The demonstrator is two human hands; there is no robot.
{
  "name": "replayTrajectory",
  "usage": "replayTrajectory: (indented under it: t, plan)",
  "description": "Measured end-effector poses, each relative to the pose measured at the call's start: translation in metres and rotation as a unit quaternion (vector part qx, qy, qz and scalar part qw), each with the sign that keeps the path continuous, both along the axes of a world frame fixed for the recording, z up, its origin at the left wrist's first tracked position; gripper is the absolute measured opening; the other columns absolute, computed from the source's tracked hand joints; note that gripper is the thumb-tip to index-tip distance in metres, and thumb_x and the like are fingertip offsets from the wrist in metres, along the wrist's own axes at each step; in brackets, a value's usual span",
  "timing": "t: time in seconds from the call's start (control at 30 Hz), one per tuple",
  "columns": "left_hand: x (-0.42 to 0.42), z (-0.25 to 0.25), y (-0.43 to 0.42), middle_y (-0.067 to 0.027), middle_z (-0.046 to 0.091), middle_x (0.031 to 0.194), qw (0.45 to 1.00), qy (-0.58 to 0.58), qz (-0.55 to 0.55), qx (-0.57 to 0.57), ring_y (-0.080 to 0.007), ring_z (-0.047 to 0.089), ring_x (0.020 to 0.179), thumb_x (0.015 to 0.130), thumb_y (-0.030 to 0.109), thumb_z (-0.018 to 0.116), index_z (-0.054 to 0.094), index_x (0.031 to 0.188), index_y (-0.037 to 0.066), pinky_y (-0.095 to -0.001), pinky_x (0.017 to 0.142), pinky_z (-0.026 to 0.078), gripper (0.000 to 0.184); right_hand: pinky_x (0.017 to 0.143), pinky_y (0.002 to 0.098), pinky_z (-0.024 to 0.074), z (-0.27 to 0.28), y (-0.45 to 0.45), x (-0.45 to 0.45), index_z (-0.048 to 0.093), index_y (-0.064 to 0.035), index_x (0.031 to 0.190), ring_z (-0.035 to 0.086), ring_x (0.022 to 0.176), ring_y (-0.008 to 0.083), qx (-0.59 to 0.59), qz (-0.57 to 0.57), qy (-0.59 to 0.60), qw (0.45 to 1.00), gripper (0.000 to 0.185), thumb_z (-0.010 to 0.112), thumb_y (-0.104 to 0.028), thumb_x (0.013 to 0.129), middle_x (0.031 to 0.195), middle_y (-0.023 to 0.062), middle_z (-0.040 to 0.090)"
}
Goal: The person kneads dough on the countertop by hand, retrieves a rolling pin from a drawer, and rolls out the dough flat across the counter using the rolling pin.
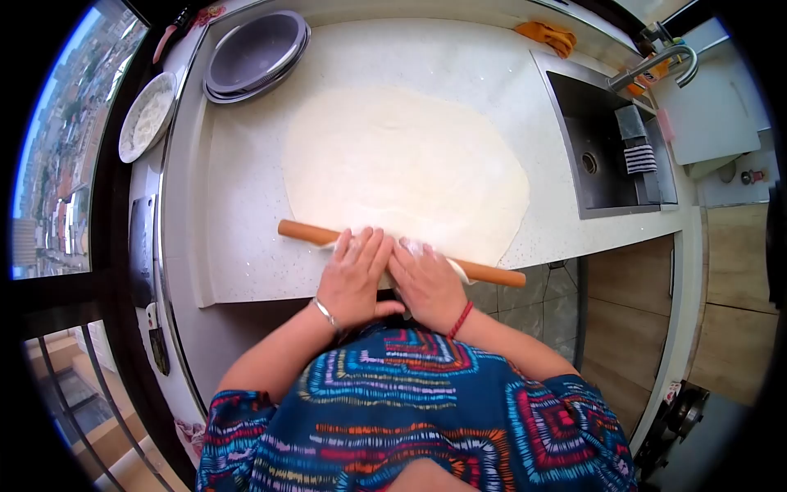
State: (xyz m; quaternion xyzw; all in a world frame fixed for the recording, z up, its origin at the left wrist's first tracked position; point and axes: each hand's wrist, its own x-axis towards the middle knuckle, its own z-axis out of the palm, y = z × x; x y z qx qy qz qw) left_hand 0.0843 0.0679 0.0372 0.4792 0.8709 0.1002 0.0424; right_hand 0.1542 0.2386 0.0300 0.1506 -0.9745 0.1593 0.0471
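Observation:
A large, thin sheet of dough (402,164) lies spread over the white counter, its near edge wrapped partly around a wooden rolling pin (307,233). The pin lies slantwise near the counter's front edge, its right end lower in view. My left hand (354,275) rests on the pin just left of its middle, fingers stretched out and pressing on the dough around it. Close beside it, my right hand (428,283) lies flat over the pin too, fingers extended and dusted with flour. Both palms are hidden from view.
Grey bowls (256,53) sit stacked at the back left. A white bowl of flour (149,116) and a cleaver (143,246) are on the left ledge. To the right is a sink (584,135) with a tap (656,66); an orange cloth (548,37) lies behind.

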Motion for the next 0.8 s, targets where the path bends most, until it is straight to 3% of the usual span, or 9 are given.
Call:
replayTrajectory:
  t: [0.03,0.17,0.23,0.27,0.37,0.5,0.63,0.7,0.8]
  plan:
    - [0.006,-0.002,-0.002,-0.0216,0.043,0.137,1.0,0.012,-0.004,0.009,-0.0366,0.035,0.133,0.068,0.08,0.048,0.039,0.133,-0.007,-0.0518,0.112,0.018,0.109,0.092,0.0444,0.0409,-0.005,0.0,0.01,0.047,-0.0002,0.127,0.05,0.113,0.0307,0.002,0.018,0.068,0.998,0.049,0.053,-0.021,0.083,0.128,0.0157,0.05]
    - [-0.051,-0.013,0.04,-0.0193,0.041,0.14,0.998,-0.015,0.025,0.053,-0.0333,0.035,0.133,0.07,0.065,0.06,0.04,0.135,-0.003,-0.0496,0.11,0.024,0.095,0.097,0.0463,0.0379,0.009,0.018,-0.054,0.042,0.0006,0.132,0.047,0.12,0.0316,0.092,-0.081,-0.055,0.991,0.057,0.053,-0.032,0.086,0.133,0.0154,0.048]
    - [-0.079,-0.007,0.062,-0.0173,0.041,0.142,0.997,0.045,0.047,0.053,-0.0317,0.036,0.133,0.07,0.064,0.061,0.041,0.135,-0.002,-0.0503,0.11,0.024,0.094,0.093,0.0468,0.0396,-0.011,0.037,-0.078,0.042,0.0007,0.131,0.05,0.116,0.0321,0.107,-0.108,0.109,0.982,0.059,0.053,-0.035,0.086,0.129,0.0155,0.05]
    - [-0.071,-0.006,0.057,-0.0173,0.041,0.142,0.997,0.04,0.045,0.054,-0.0317,0.036,0.133,0.07,0.064,0.061,0.041,0.135,-0.002,-0.0503,0.11,0.024,0.094,0.097,0.0462,0.038,0.01,0.031,-0.08,0.043,0.0005,0.129,0.047,0.121,0.0321,0.073,-0.103,-0.058,0.99,0.057,0.056,-0.033,0.085,0.131,0.0165,0.048]
    - [-0.029,0.001,0.021,-0.0204,0.04,0.141,0.999,-0.053,0.0,0.01,-0.0333,0.033,0.135,0.07,0.072,0.054,0.041,0.134,-0.004,-0.0527,0.11,0.022,0.101,0.1,0.0453,0.0365,0.012,0.011,-0.029,0.044,0.0003,0.13,0.043,0.126,0.0317,0.026,-0.02,-0.181,0.983,0.057,0.058,-0.031,0.084,0.136,0.0167,0.045]
    - [-0.011,-0.007,0.005,-0.0215,0.04,0.14,0.999,-0.032,-0.017,0.017,-0.0341,0.032,0.135,0.069,0.073,0.054,0.04,0.134,-0.005,-0.0509,0.111,0.02,0.103,0.102,0.0463,0.0346,0.002,0.004,0.006,0.044,-0.0001,0.131,0.042,0.127,0.0295,0.043,0.052,-0.048,0.997,0.059,0.059,-0.032,0.083,0.139,0.015,0.041]
    - [-0.055,-0.009,0.043,-0.0216,0.041,0.14,0.999,0.012,0.015,0.039,-0.0354,0.032,0.135,0.07,0.07,0.055,0.039,0.135,-0.005,-0.0499,0.112,0.02,0.1,0.101,0.0468,0.0335,0.003,0.03,-0.049,0.043,-0.0074,0.133,0.043,0.126,0.0282,0.106,-0.032,0.033,0.993,0.059,0.058,-0.036,0.084,0.137,0.0131,0.044]
    - [-0.039,-0.001,0.032,-0.0217,0.041,0.14,0.999,-0.019,0.014,0.031,-0.0353,0.032,0.135,0.069,0.07,0.057,0.039,0.135,-0.004,-0.0505,0.111,0.02,0.1,0.098,0.0464,0.0365,0.039,0.019,-0.049,0.044,-0.0048,0.132,0.044,0.125,0.0287,0.073,0.009,-0.213,0.974,0.059,0.059,-0.032,0.083,0.134,0.0138,0.046]
    - [-0.004,-0.003,0.003,-0.0224,0.041,0.14,1.0,-0.02,-0.01,0.003,-0.0354,0.033,0.135,0.068,0.068,0.061,0.04,0.134,-0.004,-0.052,0.111,0.021,0.1,0.09,0.045,0.0411,0.01,0.007,-0.001,0.048,0.0006,0.125,0.05,0.116,0.0311,0.029,0.07,-0.039,0.996,0.053,0.061,-0.024,0.079,0.133,0.0149,0.048]
